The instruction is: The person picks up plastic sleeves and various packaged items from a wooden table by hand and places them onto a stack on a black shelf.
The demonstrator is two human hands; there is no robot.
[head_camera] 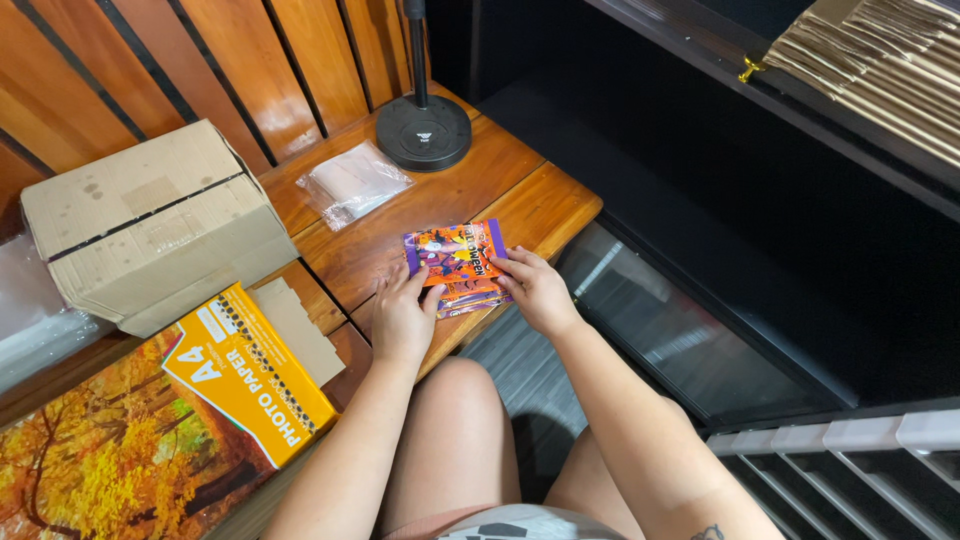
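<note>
Brown carton (pixel 150 225) beside orange-yellow paper box (pixel 170 420); purple-orange packets (pixel 458 262) centre.
</note>
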